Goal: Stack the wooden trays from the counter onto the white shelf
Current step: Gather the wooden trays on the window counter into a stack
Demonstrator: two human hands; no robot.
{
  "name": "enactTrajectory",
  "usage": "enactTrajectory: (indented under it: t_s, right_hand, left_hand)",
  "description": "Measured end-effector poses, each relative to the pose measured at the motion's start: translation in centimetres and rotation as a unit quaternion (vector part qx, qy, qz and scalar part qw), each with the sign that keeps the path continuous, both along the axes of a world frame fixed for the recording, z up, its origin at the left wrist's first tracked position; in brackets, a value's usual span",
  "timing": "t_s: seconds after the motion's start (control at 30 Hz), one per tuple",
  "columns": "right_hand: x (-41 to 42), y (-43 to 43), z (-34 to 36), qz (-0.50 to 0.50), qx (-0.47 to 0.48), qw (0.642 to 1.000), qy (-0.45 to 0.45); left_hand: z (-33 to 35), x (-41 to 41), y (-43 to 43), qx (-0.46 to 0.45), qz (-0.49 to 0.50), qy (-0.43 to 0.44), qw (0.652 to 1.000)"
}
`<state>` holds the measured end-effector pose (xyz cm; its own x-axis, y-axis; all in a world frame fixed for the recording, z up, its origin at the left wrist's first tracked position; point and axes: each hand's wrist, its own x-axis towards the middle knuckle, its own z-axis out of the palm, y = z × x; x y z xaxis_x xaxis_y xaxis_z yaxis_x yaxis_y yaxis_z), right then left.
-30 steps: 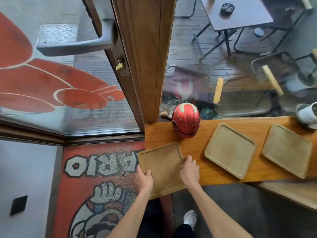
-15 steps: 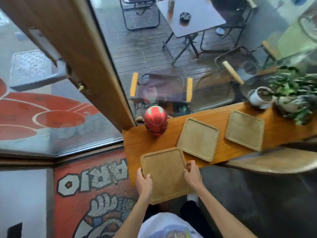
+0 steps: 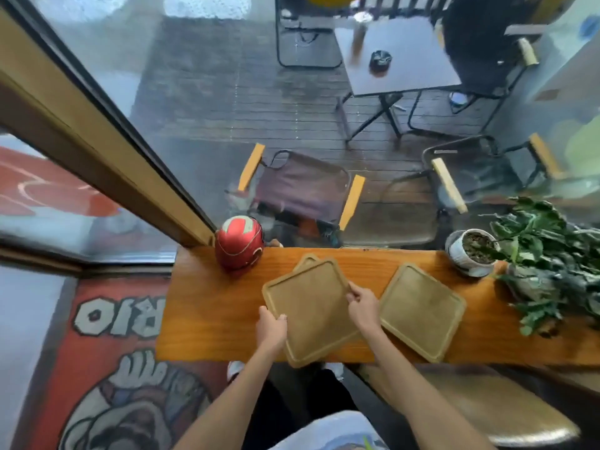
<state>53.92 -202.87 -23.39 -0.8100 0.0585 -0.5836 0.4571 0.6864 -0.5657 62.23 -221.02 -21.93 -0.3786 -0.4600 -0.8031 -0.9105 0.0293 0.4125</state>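
Bare counter [image 3: 207,319] left of trays; red helmet [image 3: 239,243] blocks far-left, pot [image 3: 472,251] and plant [image 3: 552,254] crowd right

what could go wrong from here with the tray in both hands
1. The held tray sits skewed over a second tray, so the pair may not nest and the lower one could slide when lifted.
2. The held tray's near corner overhangs the counter edge; a slip of the left hand or right hand could drop it to the floor.
3. The red helmet stands close beside the stack and could get knocked.
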Motion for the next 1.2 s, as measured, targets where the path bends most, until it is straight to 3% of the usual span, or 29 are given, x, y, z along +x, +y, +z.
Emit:
enactTrajectory:
  t_s: [0.2, 0.37, 0.57, 0.83, 1.2]
  right_hand:
    - [-5.1, -1.1, -3.2, 0.146, 0.074, 0.985, 0.046]
    - [-6.4, -2.3, -5.2, 0.175, 0.085, 0.979, 0.067]
    - [-6.1, -2.9, -6.7, 0.154, 0.095, 0.982, 0.055]
    - [-4.1, -2.2, -6.0, 0.104, 0.117, 0.986, 0.054]
    - [5.6, -1.8, -6.0, -0.181, 0.106, 0.976, -0.059]
  left_hand:
    - [-1.8, -1.1, 5.5, -0.012, 0.099, -0.065, 0.993]
    - [-4.3, -2.3, 7.3, -0.032, 0.169, -0.076, 0.982]
    - [-5.3, -2.6, 7.1, -0.042, 0.175, -0.091, 0.979]
    - [-5.7, -3.1, 3.9, -0.083, 0.086, -0.119, 0.986]
    - [-6.0, -3.0, -1.0, -0.130, -0.186, -0.029, 0.973]
